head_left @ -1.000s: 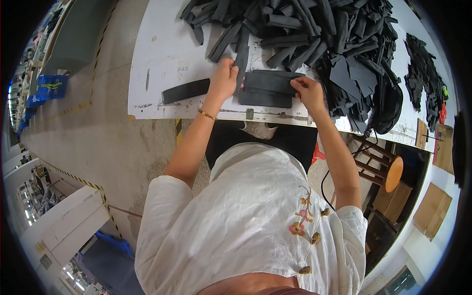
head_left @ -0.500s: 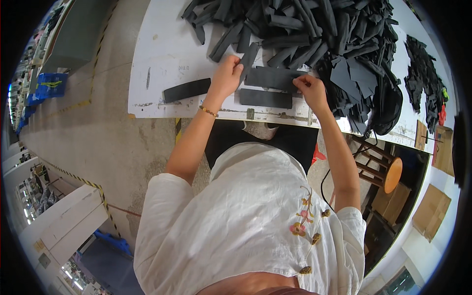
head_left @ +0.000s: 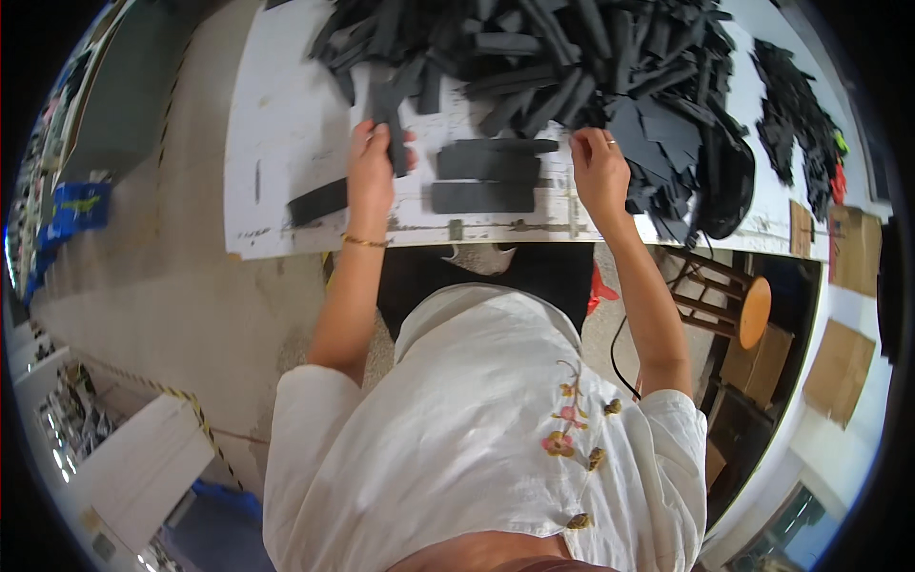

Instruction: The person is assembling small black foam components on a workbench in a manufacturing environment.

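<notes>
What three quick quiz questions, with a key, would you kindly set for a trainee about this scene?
1. What does the left hand hold?
A) a red bag
B) a dark strip
C) a blue crate

2. True or false: the bracelet is on the person's left wrist.

3. Fill in the blank: between the two hands, flat dark pieces lie on a table with a ____ top.

Key:
1. B
2. True
3. white
</notes>
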